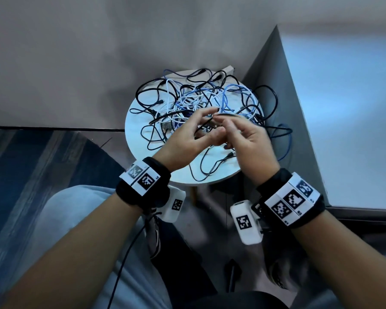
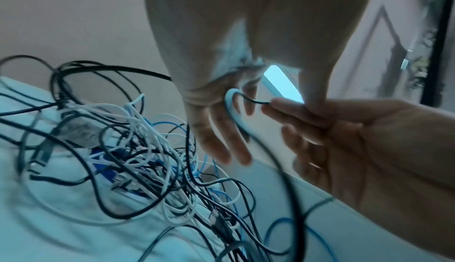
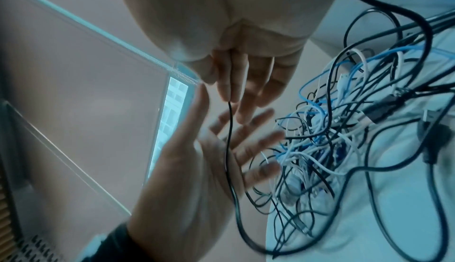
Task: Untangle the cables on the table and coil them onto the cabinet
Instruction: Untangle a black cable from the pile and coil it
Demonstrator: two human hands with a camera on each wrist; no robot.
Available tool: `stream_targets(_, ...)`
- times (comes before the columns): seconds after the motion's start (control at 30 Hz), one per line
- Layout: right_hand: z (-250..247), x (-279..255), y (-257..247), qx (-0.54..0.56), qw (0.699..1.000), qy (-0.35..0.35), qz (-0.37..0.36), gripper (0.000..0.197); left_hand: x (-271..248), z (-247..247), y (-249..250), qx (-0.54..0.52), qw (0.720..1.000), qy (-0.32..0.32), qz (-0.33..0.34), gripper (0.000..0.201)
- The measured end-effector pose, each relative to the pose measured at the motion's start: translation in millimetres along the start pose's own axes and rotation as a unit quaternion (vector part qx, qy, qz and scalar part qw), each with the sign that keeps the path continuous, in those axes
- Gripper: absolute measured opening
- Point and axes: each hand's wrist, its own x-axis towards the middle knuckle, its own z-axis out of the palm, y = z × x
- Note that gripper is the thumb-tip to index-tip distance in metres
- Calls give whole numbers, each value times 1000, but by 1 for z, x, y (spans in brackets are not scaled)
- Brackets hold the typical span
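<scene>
Nearest the camera, on the near side of the bench, a knee in pale jeans shows under two forearms, each with a black wristband bearing printed square markers.

Both hands are raised over the near half of the bench, almost touching each other. The right hand has its fingers brought together in a pinch on a thin black cable. From that pinch the cable runs across the palm of the left hand, then sweeps in a wide curve down towards the bench top. The left hand is spread, its fingers straight and parted, clamped on nothing. In the left wrist view a bend of the cable hooks round one of those fingers and looks pale blue there. Blur keeps me from telling whether that is sheen or a second cable.

Beyond the hands, the tangle of cables covers the middle and far half of the round white bench. Black, white and light blue strands are knotted together there. Several black loops hang over the right rim of the bench.

To the right of the bench, right beside it, stands the grey cabinet; its pale top reaches away from the bench
</scene>
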Motion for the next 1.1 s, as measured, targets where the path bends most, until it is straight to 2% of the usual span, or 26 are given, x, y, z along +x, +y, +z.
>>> stream_targets(0.03, -3, 3, -3, 8, 1000, 22, -11, 24, 1, -3, -2, 1, 1000, -10, -23, 35)
stream_targets(0.1, -10, 8, -8, 23, 998, 54, -24, 26, 2, -9, -2, -6, 1000, -2, -22, 14)
stream_targets(0.2, -17, 12, -14, 40, 998, 50, 0, 34, 3, -12, 3, -102, 992, 73, 4, 24)
stream_targets(0.27, -18, 12, -11, 34, 999, -12, 39, 43, 5, -12, 8, -188, 977, 101, 5, 30)
stream_targets(0.33, -17, 6, -4, -24, 991, -115, 63, 70, 6, -11, 13, -258, 960, 111, -1, 35)
stream_targets(0.4, -10, -6, 3, -144, 962, -227, 55, 93, 6, -10, 15, -301, 947, 113, -3, 38)
stream_targets(0.47, 2, -18, 6, -243, 923, -297, 31, 101, 7, -9, 15, -300, 947, 115, 2, 40)
stream_targets(0.53, 12, -22, 10, -258, 924, -280, 19, 93, 7, -8, 14, -267, 958, 107, 5, 45)
stream_targets(0.57, 12, -21, 13, -242, 936, -253, 22, 78, 7, -8, 14, -245, 964, 99, 1, 50)
stream_targets(0.67, 4, -10, 10, -157, 975, -153, 34, 16, 6, -9, 10, -216, 975, 56, -8, 68)
stream_targets(0.7, 0, -7, 3, -113, 986, -118, 34, 7, 6, -10, 8, -209, 977, 38, -8, 70)
stream_targets(0.73, -3, -4, -5, -68, 994, -85, 28, 10, 7, -11, 5, -200, 980, 15, -6, 66)
stream_targets(0.8, -10, 1, -23, 30, 998, -45, -16, 15, 8, -10, 2, -152, 988, -37, 2, 46)
stream_targets(0.9, -20, 3, -49, 147, 985, -27, -91, 11, 5, -2, -5, 19, 996, -89, -2, 42)
stream_targets(0.97, -25, 1, -62, 212, 970, -34, -112, 12, 6, 5, -15, 145, 987, -73, 19, 29)
stream_targets(1.0, -27, 0, -67, 235, 964, -36, -118, 13, 6, 8, -20, 170, 983, -58, 23, 18)
stream_targets(1.03, -29, -1, -71, 247, 961, -36, -122, 12, 7, 9, -21, 158, 986, -47, 14, 11)
stream_targets(1.1, -32, 1, -73, 228, 967, -16, -115, 10, 9, 6, -17, 84, 996, -17, -13, 17)
